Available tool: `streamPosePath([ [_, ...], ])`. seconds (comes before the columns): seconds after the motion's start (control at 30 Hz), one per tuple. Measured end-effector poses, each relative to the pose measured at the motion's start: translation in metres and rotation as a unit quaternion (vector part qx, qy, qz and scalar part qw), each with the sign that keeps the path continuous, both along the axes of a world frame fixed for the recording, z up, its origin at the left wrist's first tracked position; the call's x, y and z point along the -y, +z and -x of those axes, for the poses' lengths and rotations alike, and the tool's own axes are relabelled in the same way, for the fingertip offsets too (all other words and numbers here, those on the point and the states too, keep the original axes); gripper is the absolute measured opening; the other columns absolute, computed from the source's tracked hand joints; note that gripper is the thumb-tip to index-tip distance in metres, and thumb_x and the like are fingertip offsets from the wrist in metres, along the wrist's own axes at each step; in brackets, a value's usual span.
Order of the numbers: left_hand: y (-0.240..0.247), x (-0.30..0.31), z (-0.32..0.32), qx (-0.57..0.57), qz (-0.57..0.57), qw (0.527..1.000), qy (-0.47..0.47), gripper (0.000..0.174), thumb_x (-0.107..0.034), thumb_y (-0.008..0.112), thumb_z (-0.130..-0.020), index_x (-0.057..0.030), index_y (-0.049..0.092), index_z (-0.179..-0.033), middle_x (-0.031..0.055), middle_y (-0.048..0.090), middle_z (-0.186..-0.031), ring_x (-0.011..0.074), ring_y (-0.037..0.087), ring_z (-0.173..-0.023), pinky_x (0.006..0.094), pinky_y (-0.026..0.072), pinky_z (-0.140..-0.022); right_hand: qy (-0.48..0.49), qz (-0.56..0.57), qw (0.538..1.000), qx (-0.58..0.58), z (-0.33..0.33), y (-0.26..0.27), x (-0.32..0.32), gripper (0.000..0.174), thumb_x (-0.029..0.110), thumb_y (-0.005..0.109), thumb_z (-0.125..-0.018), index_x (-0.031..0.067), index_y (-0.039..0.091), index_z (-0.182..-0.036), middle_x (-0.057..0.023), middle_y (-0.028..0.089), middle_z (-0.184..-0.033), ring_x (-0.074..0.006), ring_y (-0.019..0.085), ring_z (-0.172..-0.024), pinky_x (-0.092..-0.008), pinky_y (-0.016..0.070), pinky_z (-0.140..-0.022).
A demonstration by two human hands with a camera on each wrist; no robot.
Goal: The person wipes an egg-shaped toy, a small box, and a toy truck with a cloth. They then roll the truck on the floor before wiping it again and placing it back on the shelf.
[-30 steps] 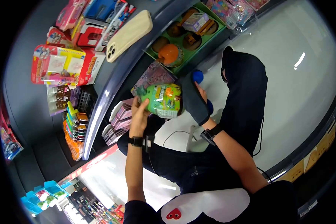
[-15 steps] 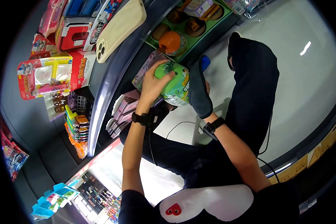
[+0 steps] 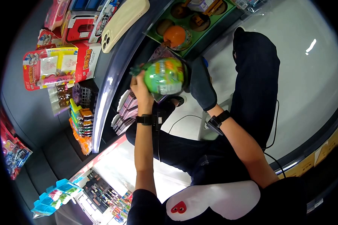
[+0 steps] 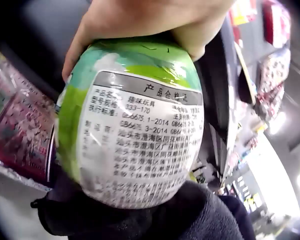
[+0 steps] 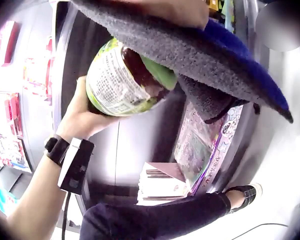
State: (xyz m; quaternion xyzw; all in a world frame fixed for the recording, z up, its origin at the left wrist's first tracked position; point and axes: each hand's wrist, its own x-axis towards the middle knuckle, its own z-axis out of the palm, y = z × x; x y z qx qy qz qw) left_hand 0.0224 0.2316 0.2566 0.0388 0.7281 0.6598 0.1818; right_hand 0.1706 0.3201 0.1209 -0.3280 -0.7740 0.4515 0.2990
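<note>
A round green toy container point(image 3: 163, 77) in shiny printed wrap lies tipped on its side in the air, its dark green leafy top pointing left in the head view. My left hand point(image 3: 141, 92) grips it at the leafy end. A white label point(image 4: 140, 135) with printed text shows on its side in the left wrist view. My right hand point(image 5: 177, 10) holds a cloth point(image 3: 202, 84), grey on one face and blue on the other. In the right wrist view the cloth overlaps the container's dark base. Most of the right hand's fingers are hidden by the cloth.
A green tray point(image 3: 199, 39) with round holes holds an orange container point(image 3: 175, 37). Beside it runs a shelf edge point(image 3: 118, 71) with a phone point(image 3: 125, 24) on it. Pink boxed packs point(image 3: 125, 110) stand below the shelf. Carded toys point(image 3: 56, 65) fill the shelf at left.
The container has turned in my left hand: its leafy top faced upward half a second ago and now points left. My right hand keeps the cloth close beside it.
</note>
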Motion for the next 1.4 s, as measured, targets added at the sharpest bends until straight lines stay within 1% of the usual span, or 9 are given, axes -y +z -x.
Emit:
streamPosePath([
  [0.07,-0.016,0.011,0.020,0.021,-0.077,0.995,0.056,0.037,-0.024,0.053,-0.094,-0.0009,0.058,-0.122,0.0079,0.063,-0.115,0.0210,0.061,-0.103,0.0345,0.0478,-0.092,0.019,-0.070,0.997,0.027,-0.001,-0.011,0.000,0.027,0.012,0.068,-0.082,0.0011,0.060,-0.106,-0.0144,0.065,-0.090,-0.0303,0.063,-0.082,-0.0365,0.0503,-0.072],
  [0.27,-0.016,-0.040,0.053,-0.070,-0.125,0.966,0.215,0.043,-0.020,0.056,-0.091,0.0027,0.050,-0.128,0.0141,0.054,-0.130,0.0308,0.050,-0.122,0.0473,0.0352,-0.105,-0.025,0.389,0.899,-0.201,0.000,-0.015,0.016,0.028,0.009,0.067,-0.082,0.0015,0.061,-0.108,-0.0144,0.065,-0.093,-0.0289,0.062,-0.084,-0.0350,0.0499,-0.076],
  [0.3,-0.032,-0.023,0.067,-0.333,0.249,0.906,0.079,0.042,-0.009,0.054,-0.086,0.0038,0.050,-0.126,0.0193,0.052,-0.130,0.0363,0.048,-0.121,0.0500,0.0331,-0.105,-0.029,0.426,0.880,-0.207,0.002,-0.019,0.019,0.028,0.007,0.067,-0.082,0.0007,0.061,-0.109,-0.0147,0.065,-0.096,-0.0288,0.062,-0.087,-0.0353,0.0493,-0.079],
  [0.33,-0.049,-0.008,0.084,-0.519,0.565,0.637,-0.077,0.043,0.001,0.052,-0.080,0.0050,0.051,-0.123,0.0246,0.050,-0.129,0.0417,0.046,-0.121,0.0528,0.0309,-0.105,-0.032,0.423,0.884,-0.196,0.002,-0.018,0.020,0.030,0.004,0.066,-0.081,-0.0009,0.061,-0.110,-0.0153,0.064,-0.102,-0.0287,0.061,-0.092,-0.0360,0.0479,-0.084],
  [0.6,-0.091,-0.095,0.165,-0.417,0.365,0.820,-0.140,0.047,-0.006,0.053,-0.075,0.0068,0.054,-0.121,0.0296,0.051,-0.127,0.0460,0.044,-0.121,0.0506,0.0303,-0.105,-0.023,0.344,0.924,-0.166,-0.013,0.010,0.003,0.043,0.000,0.052,-0.078,-0.0101,0.060,-0.119,-0.0230,0.052,-0.132,-0.0372,0.050,-0.120,-0.0492,0.0317,-0.111],
  [0.83,-0.133,-0.143,0.196,-0.385,0.379,0.824,-0.169,0.046,-0.022,0.061,-0.081,0.0047,0.059,-0.118,0.0247,0.053,-0.129,0.0408,0.049,-0.120,0.0454,0.0363,-0.103,-0.102,0.639,0.689,-0.327,-0.011,0.021,-0.003,0.024,0.008,0.056,-0.091,0.0008,0.055,-0.114,-0.0079,0.059,-0.097,-0.0189,0.056,-0.086,-0.0304,0.0457,-0.079],
  [0.93,-0.145,-0.155,0.200,-0.396,0.386,0.817,-0.164,0.047,-0.029,0.064,-0.084,0.0038,0.061,-0.117,0.0227,0.054,-0.129,0.0386,0.051,-0.119,0.0431,0.0389,-0.102,-0.079,0.593,0.771,-0.218,-0.016,0.023,-0.016,0.021,0.009,0.057,-0.093,0.0026,0.054,-0.112,-0.0039,0.059,-0.091,-0.0136,0.056,-0.080,-0.0256,0.0481,-0.072],
  [1.03,-0.155,-0.160,0.202,-0.412,0.403,0.800,-0.167,0.049,-0.036,0.067,-0.087,0.0029,0.063,-0.116,0.0206,0.056,-0.130,0.0363,0.053,-0.119,0.0409,0.0415,-0.101,-0.106,0.763,0.576,-0.272,-0.029,0.029,-0.021,0.021,0.009,0.059,-0.092,0.0025,0.054,-0.112,-0.0038,0.059,-0.090,-0.0139,0.056,-0.078,-0.0264,0.0482,-0.071],
  [1.4,-0.075,-0.240,0.155,-0.290,0.484,0.757,-0.331,0.063,-0.034,0.072,-0.078,0.0010,0.054,-0.127,0.0229,0.051,-0.133,0.0367,0.048,-0.124,0.0448,0.0400,-0.102,-0.081,0.531,0.817,-0.209,-0.021,0.031,-0.015,0.025,0.010,0.061,-0.090,0.0012,0.055,-0.112,-0.0053,0.059,-0.093,-0.0167,0.057,-0.083,-0.0289,0.0475,-0.075],
])
